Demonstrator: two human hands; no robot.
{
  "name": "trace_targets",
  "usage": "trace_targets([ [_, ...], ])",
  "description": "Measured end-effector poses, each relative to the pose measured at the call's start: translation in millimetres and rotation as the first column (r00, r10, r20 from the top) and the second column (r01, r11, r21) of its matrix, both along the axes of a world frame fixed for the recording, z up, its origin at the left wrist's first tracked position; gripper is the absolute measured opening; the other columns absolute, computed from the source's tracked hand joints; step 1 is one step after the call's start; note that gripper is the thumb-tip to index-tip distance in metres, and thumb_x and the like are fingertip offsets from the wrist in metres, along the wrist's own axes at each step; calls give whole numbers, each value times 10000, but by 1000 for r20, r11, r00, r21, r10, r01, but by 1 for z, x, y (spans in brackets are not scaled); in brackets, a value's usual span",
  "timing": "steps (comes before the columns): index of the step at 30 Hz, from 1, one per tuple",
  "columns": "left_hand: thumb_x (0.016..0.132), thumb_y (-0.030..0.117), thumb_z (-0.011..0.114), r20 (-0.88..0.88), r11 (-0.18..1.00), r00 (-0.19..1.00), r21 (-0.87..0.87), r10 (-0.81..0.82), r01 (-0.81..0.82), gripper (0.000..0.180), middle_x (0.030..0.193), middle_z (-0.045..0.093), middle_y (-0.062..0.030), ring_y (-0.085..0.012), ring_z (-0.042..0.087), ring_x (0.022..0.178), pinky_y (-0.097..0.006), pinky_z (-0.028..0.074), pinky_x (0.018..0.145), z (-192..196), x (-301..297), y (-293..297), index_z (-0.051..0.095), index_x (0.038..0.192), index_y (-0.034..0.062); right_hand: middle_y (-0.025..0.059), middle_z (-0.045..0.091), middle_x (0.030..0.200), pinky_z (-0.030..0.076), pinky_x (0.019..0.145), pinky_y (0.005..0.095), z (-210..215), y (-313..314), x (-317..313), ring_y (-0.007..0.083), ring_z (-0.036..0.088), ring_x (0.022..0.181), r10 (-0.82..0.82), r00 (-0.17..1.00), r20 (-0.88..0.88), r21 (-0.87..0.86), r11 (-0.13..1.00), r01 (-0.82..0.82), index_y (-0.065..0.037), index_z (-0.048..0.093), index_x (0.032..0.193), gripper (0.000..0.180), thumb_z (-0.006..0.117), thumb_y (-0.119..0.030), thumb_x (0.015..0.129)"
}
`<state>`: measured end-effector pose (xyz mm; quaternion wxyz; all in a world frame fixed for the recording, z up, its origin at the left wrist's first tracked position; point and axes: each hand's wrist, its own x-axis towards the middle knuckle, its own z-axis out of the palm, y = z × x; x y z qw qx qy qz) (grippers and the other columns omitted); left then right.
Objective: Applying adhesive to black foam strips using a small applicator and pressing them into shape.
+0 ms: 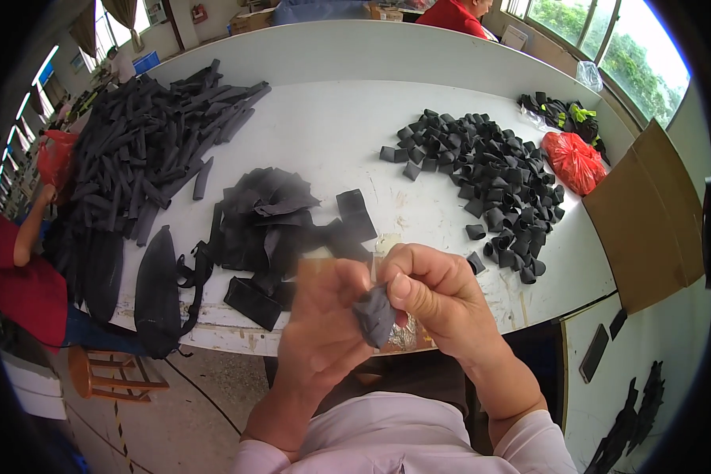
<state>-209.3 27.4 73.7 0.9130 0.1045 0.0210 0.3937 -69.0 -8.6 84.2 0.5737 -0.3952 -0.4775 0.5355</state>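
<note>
A small dark grey fabric piece (377,317), crumpled, is held up in front of my chest near the table's front edge. My right hand (448,304) pinches its upper right side between thumb and curled fingers. My left hand (324,320) is closed around its left side, somewhat blurred, with the fingertips partly hidden. Just beyond my left hand lies a heap of flat black fabric pieces (265,225). Many short dark fabric tubes (490,170) are spread over the right side of the table.
Long dark fabric strips (146,142) pile up at the left. Red plastic bag (574,162) and cardboard sheet (648,225) stand at the right, with a phone (594,353) below. A co-worker's arm (31,229) reaches in at the left, above a wooden stool (118,375). A raised panel (332,51) borders the white table (324,118).
</note>
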Motion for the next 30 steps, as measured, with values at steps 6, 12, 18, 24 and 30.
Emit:
trace_targets([
  [6, 820, 16, 521, -3, 991, 995, -87, -100, 99, 117, 879, 580, -80, -24, 466, 509, -140, 337, 366, -34, 1, 38, 558, 926, -19, -5, 481, 658, 320, 475, 173, -16, 35, 18, 48, 405, 569, 55, 994, -94, -234, 969, -76, -47, 533, 725, 220, 570, -233, 837],
  [12, 809, -43, 465, -101, 934, 993, -356, -61, 21, 95, 776, 582, -68, -27, 342, 356, -153, 236, 276, -79, 10, 51, 515, 887, -20, -14, 450, 634, 306, 485, 182, -66, 43, 23, 56, 382, 553, 53, 964, -262, -361, 921, -148, -55, 526, 717, 218, 547, -227, 849],
  [18, 846, -9, 319, 314, 784, 949, -592, 11, 188, 232, 747, 569, -148, -44, 281, 311, -166, 250, 285, -62, 11, 64, 441, 991, -142, -24, 424, 603, 296, 492, 200, -43, 58, 16, 67, 368, 539, 91, 985, -149, -286, 949, -131, -62, 503, 686, 259, 528, -251, 862],
  [24, 855, -2, 394, -13, 900, 999, -435, -31, 23, 156, 682, 547, -71, -22, 281, 340, -153, 236, 311, -100, 10, 41, 483, 966, -69, -21, 421, 596, 284, 493, 211, -94, 38, 22, 77, 354, 537, 71, 960, -269, -386, 906, -175, -64, 510, 702, 235, 527, -233, 865],
  [30, 831, 35, 526, -364, 829, 832, 528, 418, -185, 296, 813, 563, -86, -13, 322, 396, -144, 237, 337, -56, 17, 11, 415, 1103, 2, -27, 478, 617, 337, 532, 200, -60, 45, 28, 65, 408, 563, 215, 958, -190, -176, 953, -248, -49, 539, 737, 204, 554, -221, 846],
])
